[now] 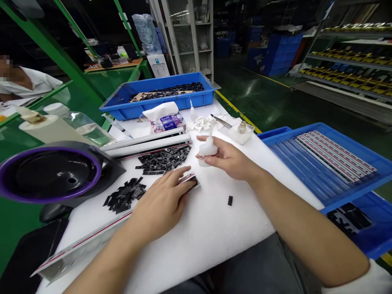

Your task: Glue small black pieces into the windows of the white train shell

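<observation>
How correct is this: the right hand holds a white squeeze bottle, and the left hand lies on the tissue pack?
Not the tissue pack: the head view shows the left hand on the red-striped rail. The right hand holds the squeeze bottle.

Free over the table (211, 228) at lower centre, but for a loose black piece (230, 200). Passable in a strip right of centre, between right forearm (284, 216) and blue tray (357, 191). Blocked left of centre by far heap (165, 159), near heap (125, 195) and white rails (150, 146), at lower left by a long rail (82, 241) under the left hand (163, 200). Fenced at upper centre by tissue pack (168, 122) and blue bin (199, 100), at far left by purple-rimmed disc (49, 173).
</observation>
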